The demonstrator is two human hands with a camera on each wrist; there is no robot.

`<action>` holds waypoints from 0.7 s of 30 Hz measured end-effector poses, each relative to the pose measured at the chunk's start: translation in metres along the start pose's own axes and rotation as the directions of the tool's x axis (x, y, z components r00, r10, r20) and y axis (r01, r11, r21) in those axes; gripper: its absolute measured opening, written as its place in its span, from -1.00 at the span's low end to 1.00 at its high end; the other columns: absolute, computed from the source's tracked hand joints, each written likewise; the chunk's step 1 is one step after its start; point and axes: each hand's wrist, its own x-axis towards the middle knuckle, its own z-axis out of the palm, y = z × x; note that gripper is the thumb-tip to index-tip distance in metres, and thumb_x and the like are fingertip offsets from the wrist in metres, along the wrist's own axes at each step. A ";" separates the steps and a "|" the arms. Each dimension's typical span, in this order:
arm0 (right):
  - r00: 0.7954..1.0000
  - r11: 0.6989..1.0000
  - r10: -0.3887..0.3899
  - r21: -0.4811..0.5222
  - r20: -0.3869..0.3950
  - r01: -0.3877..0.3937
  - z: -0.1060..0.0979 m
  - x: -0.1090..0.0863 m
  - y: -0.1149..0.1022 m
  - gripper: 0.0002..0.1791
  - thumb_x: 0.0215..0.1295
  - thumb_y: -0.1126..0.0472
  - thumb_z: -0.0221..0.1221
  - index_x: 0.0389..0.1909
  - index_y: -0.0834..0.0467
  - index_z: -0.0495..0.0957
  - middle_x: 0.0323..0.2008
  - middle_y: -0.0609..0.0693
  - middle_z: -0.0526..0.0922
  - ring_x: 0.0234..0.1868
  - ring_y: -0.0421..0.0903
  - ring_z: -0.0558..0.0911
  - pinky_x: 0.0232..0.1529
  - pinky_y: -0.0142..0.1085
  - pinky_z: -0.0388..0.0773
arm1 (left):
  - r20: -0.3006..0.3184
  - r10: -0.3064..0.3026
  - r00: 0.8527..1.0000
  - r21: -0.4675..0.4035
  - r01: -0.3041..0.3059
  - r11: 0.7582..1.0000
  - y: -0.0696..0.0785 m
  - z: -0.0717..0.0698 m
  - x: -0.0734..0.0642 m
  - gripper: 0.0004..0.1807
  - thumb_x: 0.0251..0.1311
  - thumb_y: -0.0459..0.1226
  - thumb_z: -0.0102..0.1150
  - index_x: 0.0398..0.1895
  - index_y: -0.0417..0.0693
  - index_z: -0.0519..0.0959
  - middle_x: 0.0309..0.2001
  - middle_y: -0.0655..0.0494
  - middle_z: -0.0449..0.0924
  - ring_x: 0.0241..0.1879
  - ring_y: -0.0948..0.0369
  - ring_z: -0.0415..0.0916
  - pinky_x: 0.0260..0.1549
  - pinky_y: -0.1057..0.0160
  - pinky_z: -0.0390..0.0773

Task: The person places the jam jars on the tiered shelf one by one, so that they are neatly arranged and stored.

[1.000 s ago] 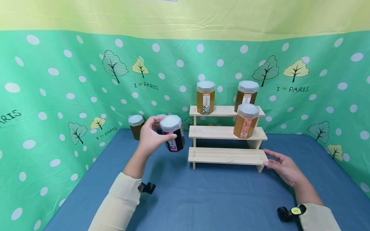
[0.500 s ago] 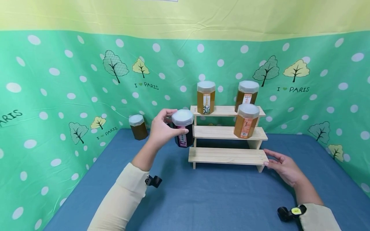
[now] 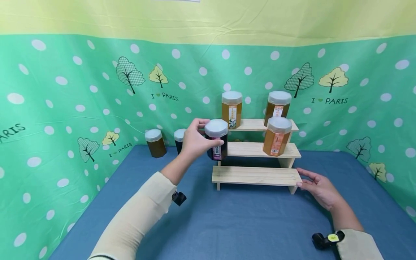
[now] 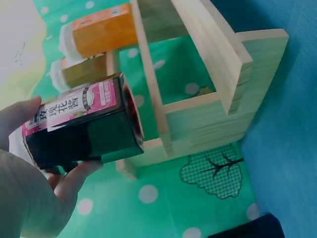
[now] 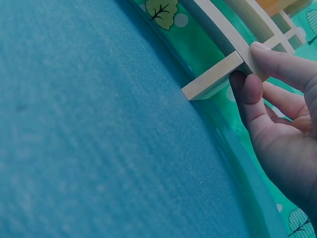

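L hand (image 3: 196, 142) holds dark jar (image 4: 81, 139), lbl (image 4: 74, 106) w/ "玫瑰花"; bkdrop (image 3: 190, 63) "PARIS".

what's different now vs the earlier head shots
The left hand, gripping the dark jar, has moved rightward and slightly up in the head view, bringing the jar closer to the wooden rack. Nothing was newly grasped or let go. The right hand stays at the rack's lower right end; the rack and its three jars look unmoved.
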 end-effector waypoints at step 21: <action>1.000 1.000 0.001 -0.011 -0.015 -0.001 0.000 0.000 0.000 -0.13 0.33 0.17 0.25 0.47 0.40 0.00 0.35 0.46 0.17 -0.08 -0.44 0.56 -0.11 -0.51 0.52 | -0.029 0.068 0.997 0.046 -0.067 0.997 -0.007 0.047 0.014 -0.22 -0.18 -0.13 0.61 0.14 -0.03 0.40 0.09 0.04 0.51 -0.07 0.14 0.49 -0.16 0.14 0.59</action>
